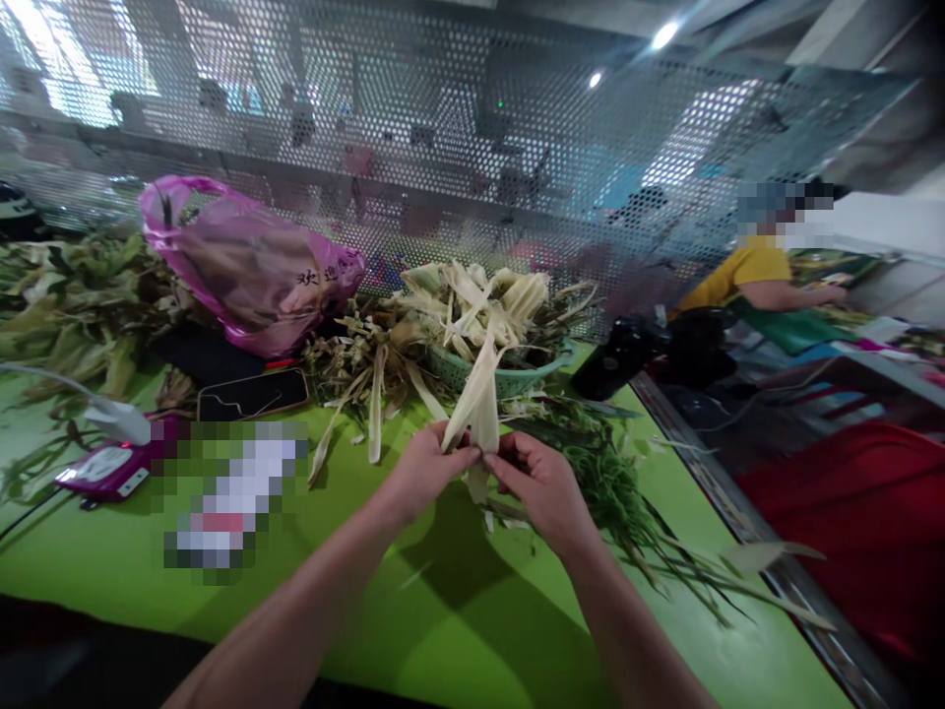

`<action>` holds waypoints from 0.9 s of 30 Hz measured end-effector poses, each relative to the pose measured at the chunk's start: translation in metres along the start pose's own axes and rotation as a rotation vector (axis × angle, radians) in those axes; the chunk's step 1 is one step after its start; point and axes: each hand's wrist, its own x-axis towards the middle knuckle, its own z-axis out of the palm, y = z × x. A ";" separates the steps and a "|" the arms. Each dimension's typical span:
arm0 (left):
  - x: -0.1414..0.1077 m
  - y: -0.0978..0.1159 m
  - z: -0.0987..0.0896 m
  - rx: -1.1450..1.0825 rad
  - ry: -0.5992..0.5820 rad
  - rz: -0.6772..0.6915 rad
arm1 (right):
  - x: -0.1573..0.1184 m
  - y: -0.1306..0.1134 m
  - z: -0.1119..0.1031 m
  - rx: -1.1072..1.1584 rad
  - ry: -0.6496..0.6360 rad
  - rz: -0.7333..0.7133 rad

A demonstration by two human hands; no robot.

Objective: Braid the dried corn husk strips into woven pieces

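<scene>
Pale dry husk strips [483, 399] stand up between my two hands, just in front of a green basket [509, 382]. My left hand [432, 468] pinches them near their lower end, thumb against the fingers. Close beside it, my right hand [538, 483] pinches the same place with thumb and forefinger, its other fingers curled. A short tail of husk hangs below the fingertips. More pale husks [472, 300] are heaped in the basket, above the level of my hands. Green feathery leaves [609, 473] lie to the right of my right hand.
On the green table [443, 640] are a pink plastic bag [251, 266], a phone [252, 396], a purple power strip [110, 468], leaf piles [81, 305] and a black bottle [616, 356]. A perforated metal screen [413, 128] stands behind. A person in yellow [760, 266] is at the right.
</scene>
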 end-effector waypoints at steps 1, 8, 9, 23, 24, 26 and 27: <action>0.000 0.000 0.000 -0.001 -0.004 -0.001 | 0.000 -0.001 0.000 0.009 -0.002 0.000; 0.001 -0.001 -0.001 -0.030 -0.011 -0.010 | 0.001 -0.002 0.001 0.045 0.010 0.029; 0.001 -0.001 -0.001 -0.035 -0.011 -0.009 | 0.001 -0.002 0.001 0.048 0.011 0.036; 0.001 -0.010 0.006 0.001 -0.012 0.041 | 0.004 0.001 -0.001 0.015 -0.091 0.041; 0.001 -0.010 0.006 -0.001 -0.002 0.039 | 0.003 0.001 0.000 0.021 -0.103 0.041; 0.001 -0.009 0.007 -0.017 0.015 0.034 | 0.002 0.000 0.000 0.041 -0.115 0.040; 0.000 -0.008 0.007 -0.034 0.019 0.032 | 0.002 0.000 0.000 0.058 -0.109 0.039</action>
